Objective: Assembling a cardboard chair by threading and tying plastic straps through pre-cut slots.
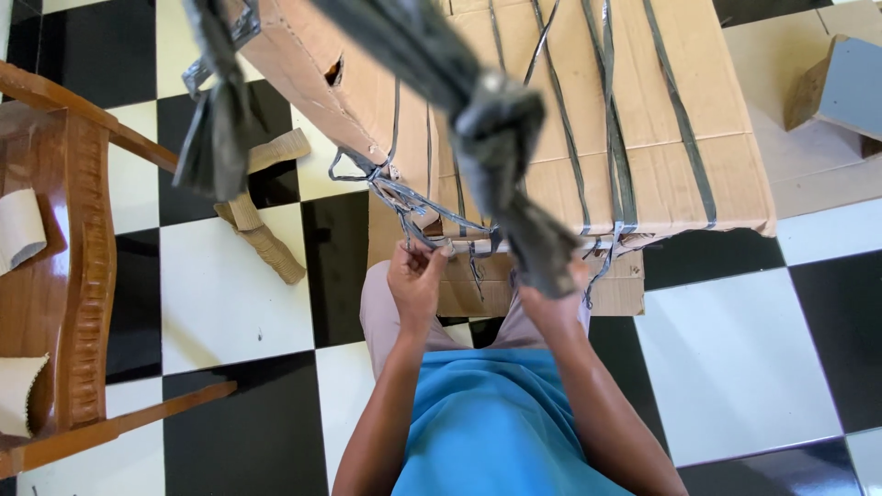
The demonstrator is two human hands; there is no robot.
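- Strapping work: cardboard box point(634, 138) sits in front of my knees, bound with several grey plastic straps point(614, 119) running over its top and down the near face.
- Left hand point(418, 276) pinches a loose tangle of strap ends point(404, 197) at the box's lower near edge, fingers closed on them.
- Right hand point(559, 296) is mostly hidden behind a dark knotted strap bundle point(501, 129) hanging close to the camera; can't tell whether it grips anything.
- Step, as I judge it: working the strap ends loose at the near edge. Next move calls for a firm pull toward me on one strand while the others stay clear.
- Edges: box's near bottom edge touches a flat cardboard sheet point(634, 285) under it. Wooden chair point(87, 257) stands to my left, well apart.
- Room: checkered tile floor point(735, 340) is open to my right; a corrugated scrap point(266, 243) lies between chair and box.
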